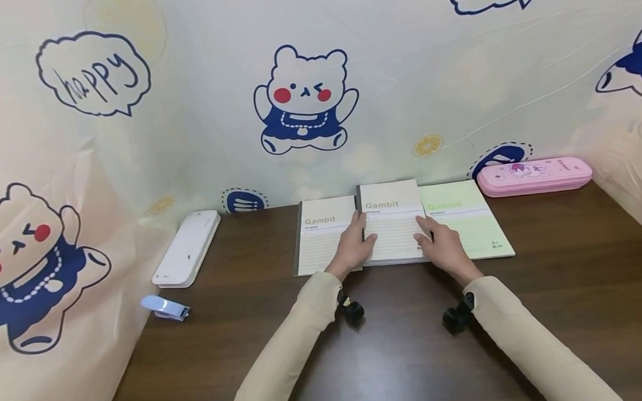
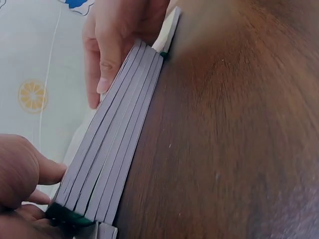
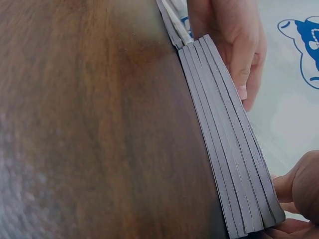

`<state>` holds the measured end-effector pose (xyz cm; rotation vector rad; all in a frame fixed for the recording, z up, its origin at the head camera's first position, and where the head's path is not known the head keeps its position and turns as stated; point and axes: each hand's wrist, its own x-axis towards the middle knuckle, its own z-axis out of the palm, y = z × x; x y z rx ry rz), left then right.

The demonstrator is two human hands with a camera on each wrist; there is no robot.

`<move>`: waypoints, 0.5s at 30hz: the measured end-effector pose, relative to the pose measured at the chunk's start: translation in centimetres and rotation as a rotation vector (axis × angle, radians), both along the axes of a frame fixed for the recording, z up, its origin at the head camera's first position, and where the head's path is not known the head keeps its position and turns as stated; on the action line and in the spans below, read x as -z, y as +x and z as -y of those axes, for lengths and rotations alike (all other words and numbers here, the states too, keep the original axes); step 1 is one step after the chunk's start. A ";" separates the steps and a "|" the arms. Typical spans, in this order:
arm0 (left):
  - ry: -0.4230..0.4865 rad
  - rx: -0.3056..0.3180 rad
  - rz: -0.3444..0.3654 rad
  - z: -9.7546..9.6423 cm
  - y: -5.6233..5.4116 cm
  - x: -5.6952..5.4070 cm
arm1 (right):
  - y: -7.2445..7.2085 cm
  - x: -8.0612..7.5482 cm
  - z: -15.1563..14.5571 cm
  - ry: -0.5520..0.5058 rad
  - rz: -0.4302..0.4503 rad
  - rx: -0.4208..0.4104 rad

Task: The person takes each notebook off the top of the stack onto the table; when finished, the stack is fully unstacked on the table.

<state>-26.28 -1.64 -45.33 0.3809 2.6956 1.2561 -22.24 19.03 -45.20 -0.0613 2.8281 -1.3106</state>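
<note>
A stack of several Gambit notebooks [image 1: 395, 236] lies on the brown table, its page edges [image 3: 232, 139] one above another in the right wrist view. My left hand [image 1: 351, 245] grips the stack's left side, thumb on the near part of the cover. From the right side my right hand [image 1: 444, 249] holds it in the same way, thumb and forefinger at the cover's edge. Beside the left hand lies a white notebook [image 1: 323, 242] with a dark spine, partly covered by that hand. Right of the stack, under my right hand, a green notebook [image 1: 480, 226] shows.
A pink pencil case [image 1: 535, 177] stands at the back right against the printed cloth wall [image 1: 392, 101]. On the left are a white oblong case [image 1: 185, 248] and, nearer, a light blue stapler [image 1: 166, 307]. Dark wooden tabletop [image 1: 392, 353] stretches in front of the notebooks.
</note>
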 end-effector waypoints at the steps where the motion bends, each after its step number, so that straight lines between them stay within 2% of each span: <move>1: -0.004 0.005 -0.006 0.0 0.0 -0.1 | -0.1 0.0 0.0 0.003 0.000 0.000; 4: 0.000 -0.001 -0.013 0.1 0.0 -0.3 | -0.2 -0.1 0.1 0.010 0.004 -0.005; 6: 0.036 -0.026 -0.010 0.1 0.0 -0.6 | -0.2 -0.2 0.1 0.011 0.010 -0.009; 12: 0.282 -0.134 0.028 -0.3 -0.1 -1.7 | -0.2 -0.1 -0.2 0.006 0.012 0.002; 15: 0.308 -0.153 0.068 -0.6 -0.4 -1.8 | -0.1 0.1 -0.3 0.003 0.014 0.005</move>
